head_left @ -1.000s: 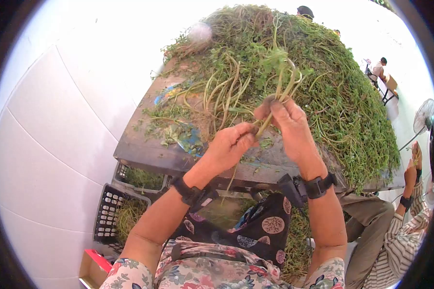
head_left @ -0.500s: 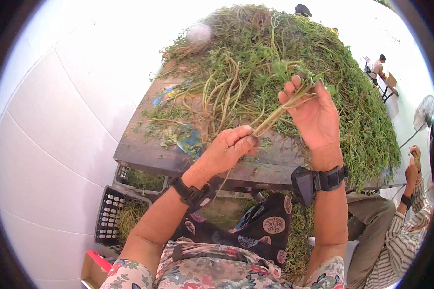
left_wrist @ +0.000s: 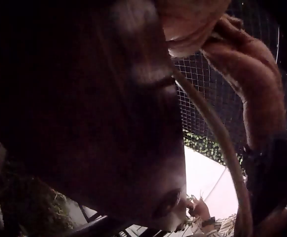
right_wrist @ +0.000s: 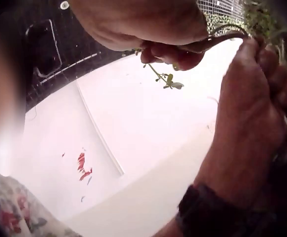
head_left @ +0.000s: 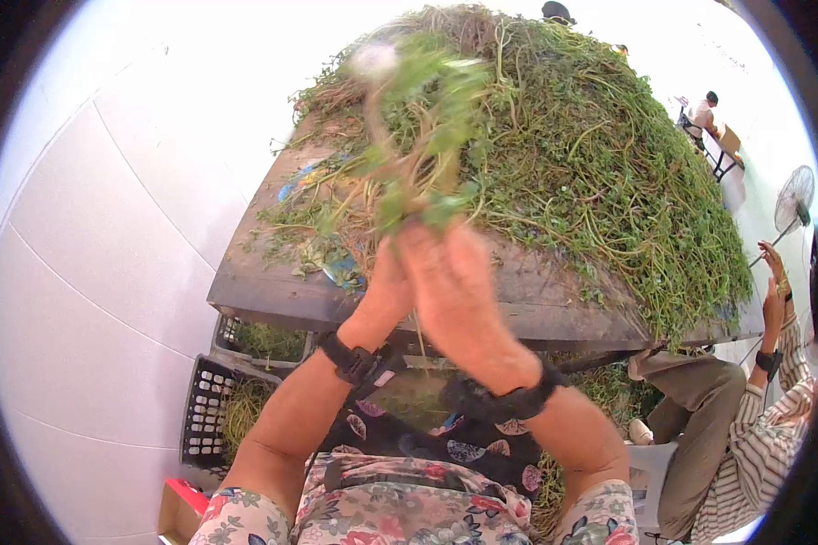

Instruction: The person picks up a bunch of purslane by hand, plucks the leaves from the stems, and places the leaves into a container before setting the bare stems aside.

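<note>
Both hands meet low over the table's front edge, close together in the head view. My left hand (head_left: pixel 384 295) grips the lower ends of a bunch of leafy green stems (head_left: pixel 427 136), blurred by motion, whose leaves point up and away. Right beside it, my right hand (head_left: pixel 459 295) has its fingers curled on the same bunch. In the right wrist view a stem (right_wrist: pixel 217 42) runs between the two hands, and a small leafy sprig (right_wrist: pixel 170 83) pokes out below the right fingers. One long stem (left_wrist: pixel 212 123) hangs down in the left wrist view.
A large heap of green plants (head_left: pixel 600 173) covers most of the wooden table (head_left: pixel 273 295). Black plastic baskets (head_left: pixel 211 409) with stems stand below at the left, by a red-edged box (head_left: pixel 184 504). Another person (head_left: pixel 763 436) sits at the right, near a fan (head_left: pixel 795 200).
My right hand has moved left and down from the outstretched bunch to beside my left hand. The bunch has swung from pointing right to upright; my left hand has shifted slightly left.
</note>
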Available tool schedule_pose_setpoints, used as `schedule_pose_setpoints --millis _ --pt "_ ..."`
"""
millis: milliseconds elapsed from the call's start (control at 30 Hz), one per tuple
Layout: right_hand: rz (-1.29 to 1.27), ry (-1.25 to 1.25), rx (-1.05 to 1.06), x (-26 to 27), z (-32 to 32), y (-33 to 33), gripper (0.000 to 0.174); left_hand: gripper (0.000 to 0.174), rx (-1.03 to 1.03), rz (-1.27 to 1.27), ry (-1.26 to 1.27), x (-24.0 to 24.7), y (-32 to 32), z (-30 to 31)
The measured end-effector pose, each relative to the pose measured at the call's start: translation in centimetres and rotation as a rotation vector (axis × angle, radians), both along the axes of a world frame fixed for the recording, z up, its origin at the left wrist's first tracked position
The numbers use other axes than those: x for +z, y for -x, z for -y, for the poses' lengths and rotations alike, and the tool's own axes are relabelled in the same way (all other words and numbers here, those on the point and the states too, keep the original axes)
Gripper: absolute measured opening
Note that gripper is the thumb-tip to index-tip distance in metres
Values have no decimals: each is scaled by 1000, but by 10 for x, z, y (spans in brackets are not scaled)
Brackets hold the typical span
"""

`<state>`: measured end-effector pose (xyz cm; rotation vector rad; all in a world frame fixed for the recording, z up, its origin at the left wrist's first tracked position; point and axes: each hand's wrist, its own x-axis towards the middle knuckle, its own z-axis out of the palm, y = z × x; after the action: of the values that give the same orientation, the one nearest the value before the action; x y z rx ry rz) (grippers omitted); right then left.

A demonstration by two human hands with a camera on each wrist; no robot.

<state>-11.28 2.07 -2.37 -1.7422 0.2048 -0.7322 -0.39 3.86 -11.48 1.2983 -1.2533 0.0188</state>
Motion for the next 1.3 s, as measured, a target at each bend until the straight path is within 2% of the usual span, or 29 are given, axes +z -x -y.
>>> schedule_pose_setpoints --millis 67,133,167,200,233,267,300,333,400,533,633,767,833,967,1067,1167,1267,1300 --pt "89 81 -120 -21 -25 -12 38 28 177 219 -284 -23 -15 -1" --pt "154 388 -343 -27 -21 -13 25 27 273 413 -418 16 -8 -11" --pt "163 656 -497 -25 -4 -6 16 24 184 244 -383 20 -8 -12" --pt "212 728 -541 -17 18 2 12 22 101 74 -337 23 -9 -13" --pt "260 800 -591 -9 40 10 14 18 -119 -354 -166 19 -11 -11" --pt "433 401 -418 4 56 19 13 16 -344 -774 21 17 -11 -8" --pt "661 0 -266 17 73 28 14 17 -221 -824 117 30 2 -11" --pt "913 -683 35 24 82 35 14 16 -295 -934 226 31 -2 -13" --pt "791 -733 -76 12 103 51 9 16 -441 -1154 447 30 -17 -24" --pt "339 -914 -128 -39 111 31 7 13 -558 -1263 499 25 -35 -30" --pt "139 -905 -94 -41 92 8 11 10 -638 -1302 501 23 -42 -36" --pt "55 -917 -126 -43 83 -28 14 10 -677 -1322 468 23 -43 -39" --pt "80 -936 -29 -39 84 -39 10 8 -675 -1283 409 27 -41 -42" --pt "209 -940 9 -31 81 -46 7 6 -207 -783 344 32 -42 -49" --pt "66 -745 180 -30 84 -45 7 9 -155 -675 250 30 -36 -53" --pt "-71 -795 311 -22 68 -49 8 10 -272 -836 169 25 -29 -51" --pt "-179 -673 196 -21 66 -53 9 9 -391 -845 189 22 -33 -54" --pt "-158 -643 167 -22 65 -52 9 8 -255 -768 166 24 -30 -55"
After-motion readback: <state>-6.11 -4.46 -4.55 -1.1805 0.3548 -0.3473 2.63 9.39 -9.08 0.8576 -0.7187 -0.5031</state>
